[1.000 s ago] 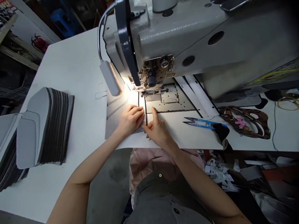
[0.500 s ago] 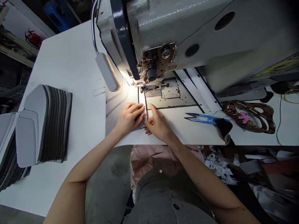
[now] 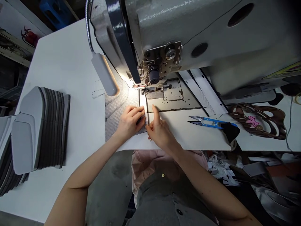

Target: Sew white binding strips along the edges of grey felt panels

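Note:
A grey mesh fabric panel [image 3: 114,121] lies flat on the table, its right edge running up to the presser foot of the sewing machine [image 3: 154,64]. Along that edge shows a narrow white strip [image 3: 142,101]. My left hand [image 3: 130,121] presses on the panel near this edge, its fingers bent and closed on the fabric. Just to its right, my right hand [image 3: 162,130] pinches the panel's near corner between thumb and curled fingers. The right index finger points forward, beside the metal needle plate [image 3: 169,105]. Fingertips partly hide the pinched edge.
A lit lamp [image 3: 104,73] hangs over the panel. Stacked grey padded pieces [image 3: 50,128] stand at the left. To the right lie blue thread snips [image 3: 209,122], a brown hair clip [image 3: 261,121] and white rulers [image 3: 199,91]. The table's front edge [image 3: 199,149] is close to my body.
The view has shifted slightly. Both hands stay at the fabric edge, with the right index finger now pointing a little straighter forward. The panel has barely moved, if at all.

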The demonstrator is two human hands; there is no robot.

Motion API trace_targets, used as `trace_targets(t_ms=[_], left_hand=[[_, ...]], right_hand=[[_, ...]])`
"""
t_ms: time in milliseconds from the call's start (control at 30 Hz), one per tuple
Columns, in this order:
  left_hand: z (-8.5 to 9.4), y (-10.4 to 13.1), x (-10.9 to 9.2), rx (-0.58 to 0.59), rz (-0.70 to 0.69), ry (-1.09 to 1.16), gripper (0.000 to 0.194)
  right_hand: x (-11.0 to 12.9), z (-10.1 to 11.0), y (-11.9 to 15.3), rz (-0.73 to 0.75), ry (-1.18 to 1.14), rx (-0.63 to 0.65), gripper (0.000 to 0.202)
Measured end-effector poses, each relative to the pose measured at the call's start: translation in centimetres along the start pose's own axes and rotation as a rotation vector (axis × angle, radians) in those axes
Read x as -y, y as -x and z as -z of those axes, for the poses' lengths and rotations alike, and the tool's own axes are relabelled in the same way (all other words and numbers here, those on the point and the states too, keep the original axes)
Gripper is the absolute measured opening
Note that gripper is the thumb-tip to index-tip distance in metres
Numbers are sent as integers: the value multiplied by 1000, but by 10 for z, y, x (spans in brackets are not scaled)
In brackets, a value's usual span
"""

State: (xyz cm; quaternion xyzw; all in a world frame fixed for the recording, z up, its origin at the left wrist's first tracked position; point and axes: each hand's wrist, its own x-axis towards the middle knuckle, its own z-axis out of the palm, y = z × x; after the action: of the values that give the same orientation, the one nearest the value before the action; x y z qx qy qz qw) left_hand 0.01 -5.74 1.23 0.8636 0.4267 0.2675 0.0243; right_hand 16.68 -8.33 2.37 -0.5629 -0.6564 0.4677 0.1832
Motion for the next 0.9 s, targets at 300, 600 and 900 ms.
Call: trace_targets(t_ms=[300,600,900], left_hand=[[-3,-5,8,-9,-8,-17,12],[-5,-19,23,7,-41,-36,10],[-10,-29,35,71,46,-31,17]], right_hand=[[-4,-2,-7,48,51,-42,79],[0,4,-24,57,52,-64,78],[8,10,-43,37,58,-66,81]])
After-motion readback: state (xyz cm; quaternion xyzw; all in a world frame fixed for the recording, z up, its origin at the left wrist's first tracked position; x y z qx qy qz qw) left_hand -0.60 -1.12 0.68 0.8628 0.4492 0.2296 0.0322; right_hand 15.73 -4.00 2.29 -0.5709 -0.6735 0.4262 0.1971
